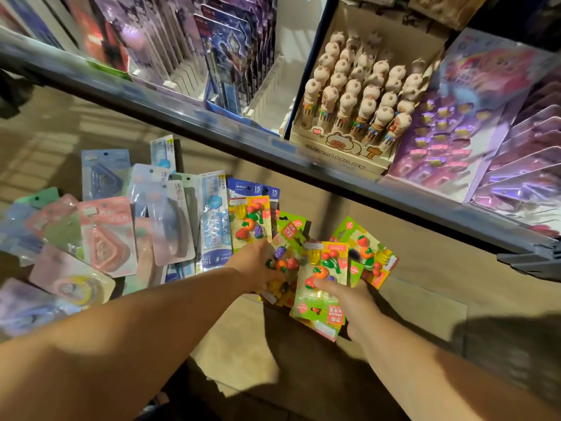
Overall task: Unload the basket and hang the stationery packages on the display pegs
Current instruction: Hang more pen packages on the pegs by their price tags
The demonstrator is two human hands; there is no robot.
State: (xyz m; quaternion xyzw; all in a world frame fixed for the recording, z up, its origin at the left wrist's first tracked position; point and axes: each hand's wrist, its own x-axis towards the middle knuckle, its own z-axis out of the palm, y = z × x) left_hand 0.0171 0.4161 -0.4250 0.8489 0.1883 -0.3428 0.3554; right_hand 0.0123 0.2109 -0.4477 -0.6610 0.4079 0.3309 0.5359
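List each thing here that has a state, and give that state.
Left hand, gripping the fruit eraser packs.
Right hand, gripping the fruit eraser packs, thumb on top.
Fruit eraser packs, fanned out, held, not hung.
Ruler packs, lying flat, not hung.
Pen box, open, pens upright.

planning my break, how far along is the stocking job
Done: packages lie spread out below the shelf, seemingly unloaded. In hand: left hand and right hand hold fruit eraser packs. Left: no peg or hung pack shows here, so hanging seems still ahead.
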